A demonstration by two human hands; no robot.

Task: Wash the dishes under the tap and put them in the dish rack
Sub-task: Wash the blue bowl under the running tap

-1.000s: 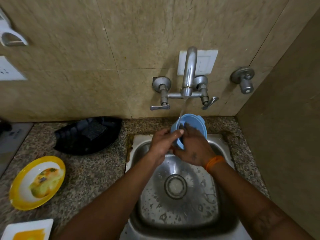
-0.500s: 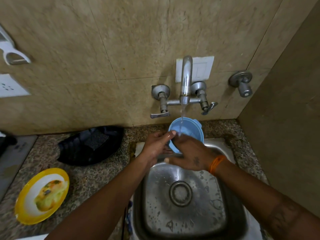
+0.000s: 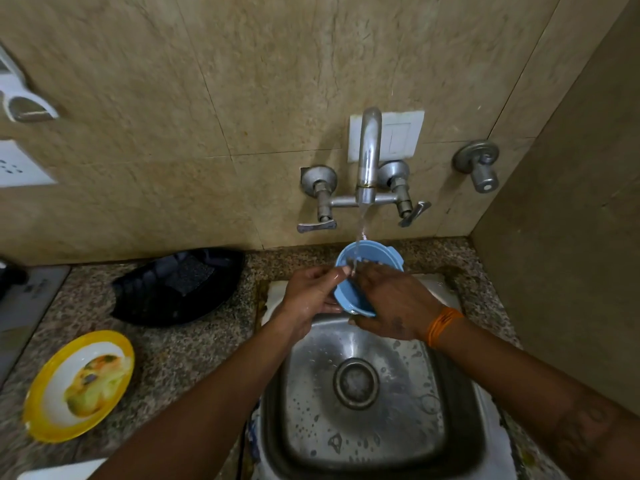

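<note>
A small blue bowl [image 3: 349, 299] tilts under a thin stream from the wall tap [image 3: 367, 161], held above the far rim of the steel sink [image 3: 294, 393]. The left hand [image 3: 311, 294] grips its near side with curled fingers; the right hand [image 3: 391, 303] lies over it, fingers reaching inside under the water. Left of the left hand sit a black tray [image 3: 173, 289] and, nearer, a yellow-rimmed plate [image 3: 38, 386] with food scraps.

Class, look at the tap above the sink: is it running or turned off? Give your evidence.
Running. A thin stream of water falls from the tap spout into the blue bowl held beneath it over the sink.
</note>
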